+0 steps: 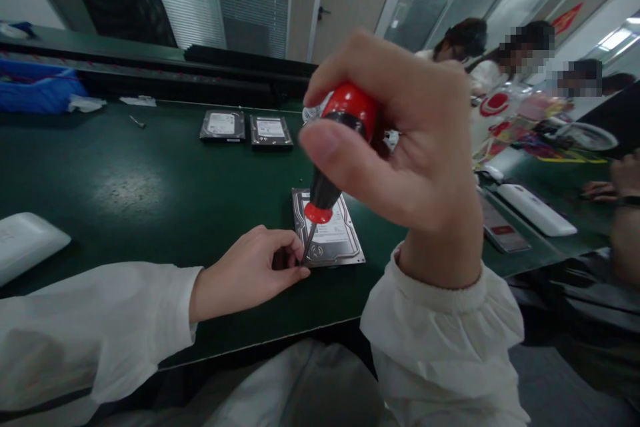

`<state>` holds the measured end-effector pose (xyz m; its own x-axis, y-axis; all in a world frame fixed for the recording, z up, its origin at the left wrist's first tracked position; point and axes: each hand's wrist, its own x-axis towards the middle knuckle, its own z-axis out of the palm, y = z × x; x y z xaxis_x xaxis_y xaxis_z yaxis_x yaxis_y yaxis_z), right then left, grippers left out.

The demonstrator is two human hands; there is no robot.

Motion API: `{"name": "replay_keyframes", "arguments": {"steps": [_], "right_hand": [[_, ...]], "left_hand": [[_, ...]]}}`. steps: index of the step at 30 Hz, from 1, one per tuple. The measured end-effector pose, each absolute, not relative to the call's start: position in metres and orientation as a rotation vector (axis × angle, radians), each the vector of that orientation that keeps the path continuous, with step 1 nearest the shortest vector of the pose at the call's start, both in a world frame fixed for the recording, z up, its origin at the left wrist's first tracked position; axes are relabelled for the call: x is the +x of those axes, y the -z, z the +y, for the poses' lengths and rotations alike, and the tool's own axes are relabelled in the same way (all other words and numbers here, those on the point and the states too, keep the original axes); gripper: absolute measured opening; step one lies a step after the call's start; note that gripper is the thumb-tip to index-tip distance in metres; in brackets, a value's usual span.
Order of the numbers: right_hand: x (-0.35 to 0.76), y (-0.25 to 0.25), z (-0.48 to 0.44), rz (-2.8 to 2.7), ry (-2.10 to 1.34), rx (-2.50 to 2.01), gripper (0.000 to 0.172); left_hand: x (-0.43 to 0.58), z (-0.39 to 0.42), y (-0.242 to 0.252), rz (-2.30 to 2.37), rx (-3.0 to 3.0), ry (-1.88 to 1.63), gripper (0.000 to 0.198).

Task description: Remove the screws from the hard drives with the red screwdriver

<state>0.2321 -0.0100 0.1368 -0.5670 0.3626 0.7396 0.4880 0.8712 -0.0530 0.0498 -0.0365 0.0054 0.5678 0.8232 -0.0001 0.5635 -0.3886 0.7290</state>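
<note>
My right hand [400, 140] is closed around a red and black screwdriver [333, 160], held upright with its tip down at the near left corner of a silver hard drive [334, 237]. The drive lies flat on the green table [150, 187]. My left hand [253, 270] rests on the table beside that corner, fingers pinched together at the drive's edge and the screwdriver tip. What the fingers pinch is too small to make out.
Two more hard drives [223, 125] [271, 130] lie side by side further back. A white object [25, 243] sits at the left edge, white devices [535, 208] at the right. Other people sit at the far right. A blue bag [40, 90] lies back left.
</note>
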Motion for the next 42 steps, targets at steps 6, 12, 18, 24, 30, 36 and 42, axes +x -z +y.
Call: {"name": "replay_keyframes", "arguments": {"steps": [6,12,18,24,30,36,42], "right_hand": [[0.236,-0.134,-0.010,-2.232,0.120,-0.579,0.029],[0.234,-0.136,-0.012,-2.206,0.100,-0.570,0.043],[0.240,-0.138,-0.006,-2.331,0.060,-0.403,0.039],[0.236,-0.147,-0.010,-2.350,0.156,-0.623,0.029],[0.238,-0.155,-0.012,-2.486,0.100,-0.521,0.027],[0.241,-0.162,-0.012,-2.508,0.252,-0.554,0.013],[0.245,-0.153,-0.009,-2.447,0.170,-0.626,0.026]], "left_hand": [[0.049,-0.037,-0.003,1.112,2.090,-0.478,0.022],[0.049,-0.035,-0.001,1.097,2.092,-0.479,0.025],[0.048,-0.035,0.001,1.108,2.101,-0.499,0.022],[0.049,-0.034,0.002,1.090,2.074,-0.485,0.022],[0.049,-0.034,0.005,1.088,2.081,-0.476,0.021],[0.049,-0.035,0.001,1.122,2.095,-0.471,0.023],[0.050,-0.036,-0.004,1.157,2.104,-0.430,0.023]]}}
